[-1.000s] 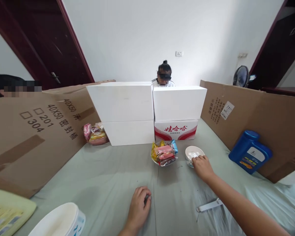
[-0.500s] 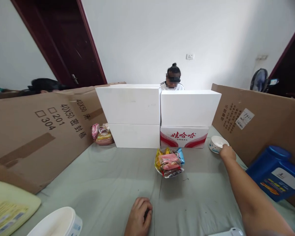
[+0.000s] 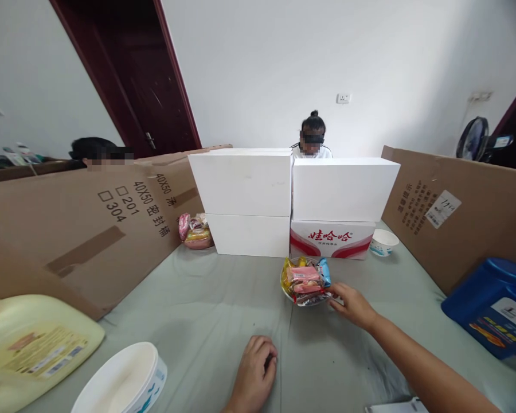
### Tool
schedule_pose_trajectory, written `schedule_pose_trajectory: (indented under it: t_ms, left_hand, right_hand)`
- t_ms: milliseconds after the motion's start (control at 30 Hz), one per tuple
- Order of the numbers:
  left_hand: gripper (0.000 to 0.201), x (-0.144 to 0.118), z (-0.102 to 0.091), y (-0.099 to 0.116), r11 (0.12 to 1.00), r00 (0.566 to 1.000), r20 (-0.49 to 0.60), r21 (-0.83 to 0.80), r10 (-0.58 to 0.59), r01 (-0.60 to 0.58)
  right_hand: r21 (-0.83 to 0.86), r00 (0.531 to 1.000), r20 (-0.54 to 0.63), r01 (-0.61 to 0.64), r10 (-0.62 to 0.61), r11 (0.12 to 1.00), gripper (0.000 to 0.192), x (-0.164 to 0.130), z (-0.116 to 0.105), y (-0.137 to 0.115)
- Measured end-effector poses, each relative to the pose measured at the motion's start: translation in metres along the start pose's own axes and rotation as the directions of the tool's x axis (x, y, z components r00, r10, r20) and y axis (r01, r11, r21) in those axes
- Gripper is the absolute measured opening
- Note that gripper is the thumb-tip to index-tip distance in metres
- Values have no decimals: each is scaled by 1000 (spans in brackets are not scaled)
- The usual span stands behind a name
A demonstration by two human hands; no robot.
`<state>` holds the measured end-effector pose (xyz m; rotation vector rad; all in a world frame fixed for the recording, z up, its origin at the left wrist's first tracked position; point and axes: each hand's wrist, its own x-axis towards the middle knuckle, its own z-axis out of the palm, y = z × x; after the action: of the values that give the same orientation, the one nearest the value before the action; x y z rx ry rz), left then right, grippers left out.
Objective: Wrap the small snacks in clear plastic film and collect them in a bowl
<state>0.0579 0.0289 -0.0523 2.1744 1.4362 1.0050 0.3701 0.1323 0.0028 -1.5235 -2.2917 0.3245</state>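
Note:
A bowl of wrapped snacks (image 3: 305, 281) stands near the middle of the cloth-covered surface. At its right rim is my right hand (image 3: 353, 305), fingertips against the bowl's edge and thumb apart below them. My left hand (image 3: 257, 367) rests on the cloth nearer to me, fingers curled and nothing visible in it. A small white paper bowl (image 3: 384, 242) with a blue pattern sits at the far right, beside the printed carton. At the lower left is a larger white tub (image 3: 119, 381), nearest to my left hand.
Stacked white boxes (image 3: 249, 195) and a red-printed carton (image 3: 333, 240) form a barrier ahead; a person sits behind. Cardboard walls (image 3: 81, 229) flank both sides. A yellow jug (image 3: 43, 344), a blue bottle (image 3: 492, 307), snacks (image 3: 198, 234) and a flat object (image 3: 398, 406) lie around.
My right hand has let go of the small paper bowl at the right and moved left to the snack bowl. My left hand stays on the cloth. The view has shifted slightly left.

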Motion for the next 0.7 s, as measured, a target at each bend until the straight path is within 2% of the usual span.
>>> schedule_pose_trajectory:
  t_ms: [67, 167, 267, 367, 433, 533, 600, 700]
  left_hand:
    - [14, 0, 0, 0, 1000, 1000, -5, -5, 5, -5]
    - [14, -1, -1, -2, 1000, 1000, -6, -17, 17, -17]
    - [14, -2, -1, -5, 999, 1000, -2, -22, 28, -28]
    - [15, -3, 0, -7, 999, 999, 4, -13, 41, -41]
    - [15, -4, 1, -8, 999, 999, 13, -1, 50, -50]
    - [16, -3, 1, -7, 998, 998, 25, 14, 61, -62]
    - [15, -2, 2, -7, 998, 997, 28, 15, 66, -67]
    - [15, -2, 2, -7, 998, 997, 30, 15, 67, -68]
  right_hand:
    - [-18, 1000, 7, 5, -5, 1000, 32, 1, 4, -12]
    - [-69, 998, -18, -54, 52, 996, 29, 2, 3, -15]
    - [-103, 990, -56, -131, 126, 986, 25, -13, -3, -2]
    - [-126, 965, -113, -248, 235, 961, 28, -46, -15, 25]
    - [-141, 926, -170, -361, 337, 922, 31, -73, -27, 47]
    - [-157, 828, -265, -542, 494, 826, 37, -104, -47, 81]
    - [-154, 756, -319, -637, 572, 755, 38, -112, -59, 102]
    - [-128, 655, -380, -736, 653, 664, 39, -104, -69, 128]
